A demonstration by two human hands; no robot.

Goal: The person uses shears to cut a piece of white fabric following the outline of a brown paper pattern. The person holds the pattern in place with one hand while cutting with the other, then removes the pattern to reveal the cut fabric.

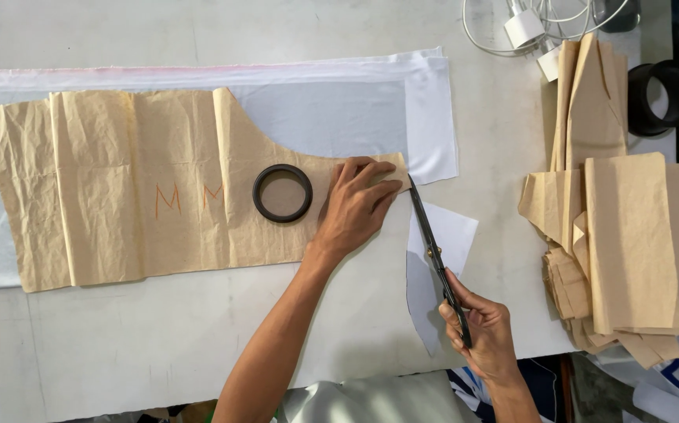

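Observation:
A creased brown paper pattern piece (120,188) lies flat on white fabric (339,110) spread over the table. My left hand (355,205) presses down on the pattern's right end, fingers spread. A black ring (282,193) rests on the paper just left of that hand. My right hand (480,329) grips black scissors (433,251), whose blades point up toward the pattern's right tip. A loose cut piece of white fabric (445,251) lies under the scissors.
A stack of folded brown paper pattern pieces (629,235) sits at the right. White chargers with coiled cables (527,27) lie at the top right, next to a second black ring (660,98). The grey table (120,345) extends toward me.

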